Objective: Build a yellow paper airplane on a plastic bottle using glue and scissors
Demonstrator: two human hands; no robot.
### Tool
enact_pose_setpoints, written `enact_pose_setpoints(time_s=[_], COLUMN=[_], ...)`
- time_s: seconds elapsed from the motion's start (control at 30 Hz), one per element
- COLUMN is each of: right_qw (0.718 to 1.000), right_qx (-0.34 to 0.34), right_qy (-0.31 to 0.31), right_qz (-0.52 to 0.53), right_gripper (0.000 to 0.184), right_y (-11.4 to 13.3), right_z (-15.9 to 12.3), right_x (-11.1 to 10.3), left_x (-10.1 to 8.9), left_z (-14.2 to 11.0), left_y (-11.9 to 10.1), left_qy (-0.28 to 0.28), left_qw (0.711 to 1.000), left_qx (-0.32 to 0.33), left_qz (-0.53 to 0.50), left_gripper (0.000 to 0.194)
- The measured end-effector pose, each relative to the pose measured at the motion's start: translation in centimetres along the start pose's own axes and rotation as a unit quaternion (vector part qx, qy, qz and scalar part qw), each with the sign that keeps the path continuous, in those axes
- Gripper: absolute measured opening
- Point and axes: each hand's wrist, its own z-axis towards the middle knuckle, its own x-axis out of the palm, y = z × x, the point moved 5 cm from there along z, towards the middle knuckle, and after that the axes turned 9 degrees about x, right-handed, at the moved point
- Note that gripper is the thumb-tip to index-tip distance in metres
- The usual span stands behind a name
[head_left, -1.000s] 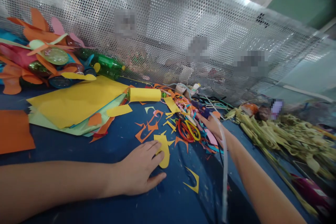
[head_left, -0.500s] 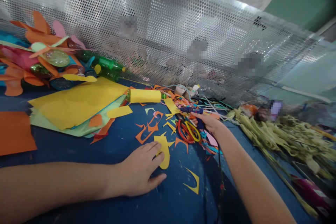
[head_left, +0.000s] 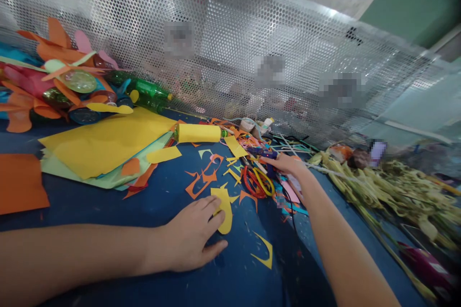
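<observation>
My left hand (head_left: 190, 242) lies flat on the blue table (head_left: 108, 211), fingers stretched out over the lower edge of a yellow paper cutout (head_left: 226, 208). My right hand (head_left: 287, 164) reaches forward into a heap of coloured paper scraps and is closed round a blue glue gun (head_left: 264, 153), whose dark cord (head_left: 291, 211) trails back beside my forearm. Red- and yellow-handled scissors (head_left: 257, 181) lie just left of that hand.
A stack of yellow and green sheets (head_left: 104, 141) and a yellow paper roll (head_left: 199, 133) lie at left centre, an orange sheet (head_left: 19, 182) at far left. Paper flowers and green bottles (head_left: 151, 91) sit against the perforated metal screen (head_left: 230, 33). Dried leaves (head_left: 396, 187) cover the right.
My right hand went into the scraps and closed on the blue glue gun; the pale cord along my forearm dropped out of sight. My left hand stayed on the yellow cutout.
</observation>
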Motion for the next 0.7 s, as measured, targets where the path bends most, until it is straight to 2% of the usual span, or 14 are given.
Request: enact_pose_setpoints(time_s=[0.1,0.2,0.3,0.37,0.4,0.43,0.53,0.57,0.63,0.7], right_qw=[0.988,0.966,0.950,0.932,0.928,0.935,0.953,0.952,0.954,0.963], right_qx=[0.034,0.033,0.016,-0.033,-0.077,-0.122,-0.245,-0.271,-0.287,-0.263], right_qy=[-0.073,-0.131,-0.165,-0.187,-0.179,-0.134,0.004,0.012,0.018,0.038], right_qz=[-0.133,-0.219,-0.266,-0.309,-0.318,-0.306,-0.177,-0.138,-0.083,-0.049], right_gripper=[0.036,0.033,0.028,0.027,0.026,0.025,0.018,0.015,0.017,0.023], right_y=[0.1,1.1,3.2,5.3,6.5,7.5,9.5,9.7,9.4,8.5], right_z=[-0.6,-2.4,-5.7,-8.7,-10.3,-11.8,-15.8,-16.6,-17.0,-16.3], right_x=[-0.5,-0.1,1.5,2.9,3.9,5.1,7.8,8.1,8.4,8.5], left_x=[-0.1,-0.1,-0.1,-0.1,-0.1,-0.2,-0.3,-0.4,-0.4,-0.3], left_z=[0.0,0.1,0.1,0.1,0.1,0.1,0.1,0.2,0.1,0.1], left_y=[0.0,-0.1,-0.1,-0.2,-0.1,-0.1,-0.1,-0.1,0.0,0.0], left_qy=[-0.002,-0.002,0.003,0.005,0.005,0.004,-0.011,-0.015,-0.019,-0.012], left_qw=[1.000,1.000,1.000,1.000,1.000,1.000,1.000,1.000,1.000,1.000], left_qx=[-0.002,-0.002,-0.003,-0.005,-0.007,-0.007,-0.001,0.001,0.004,0.003], left_qz=[-0.002,-0.002,-0.001,0.002,0.005,0.007,0.002,-0.002,-0.008,-0.007], left_gripper=[0.048,0.047,0.047,0.047,0.047,0.048,0.046,0.044,0.042,0.043])
